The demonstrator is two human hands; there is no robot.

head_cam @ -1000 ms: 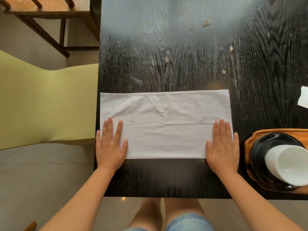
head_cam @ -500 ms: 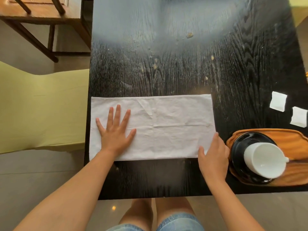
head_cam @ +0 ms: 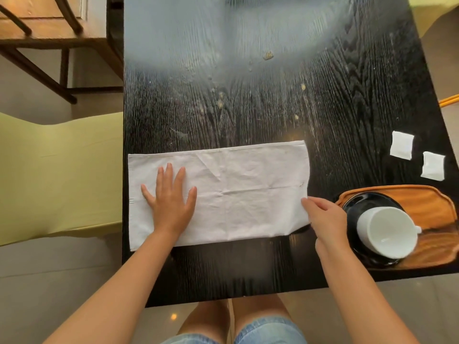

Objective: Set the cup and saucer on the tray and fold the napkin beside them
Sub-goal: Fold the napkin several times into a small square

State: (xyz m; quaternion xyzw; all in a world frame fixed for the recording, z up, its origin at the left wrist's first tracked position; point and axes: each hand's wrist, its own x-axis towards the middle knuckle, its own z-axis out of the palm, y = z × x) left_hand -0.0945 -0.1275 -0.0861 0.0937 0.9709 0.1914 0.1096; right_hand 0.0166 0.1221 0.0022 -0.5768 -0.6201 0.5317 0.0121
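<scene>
A white napkin, folded into a long strip, lies across the near part of the black table. My left hand presses flat on its left part with fingers spread. My right hand pinches the napkin's right edge near the front corner, which is slightly raised. Just to the right of that hand, a white cup stands on a black saucer, which sits on the left end of a wooden tray.
Two small white packets lie on the table behind the tray. A pale green seat stands left of the table, with a wooden chair beyond it. Crumbs dot the table's middle.
My left hand slid inward onto the napkin and spread flat. My right hand left its flat pose, moved to the right edge and closed on it; the corner has lifted a little.
</scene>
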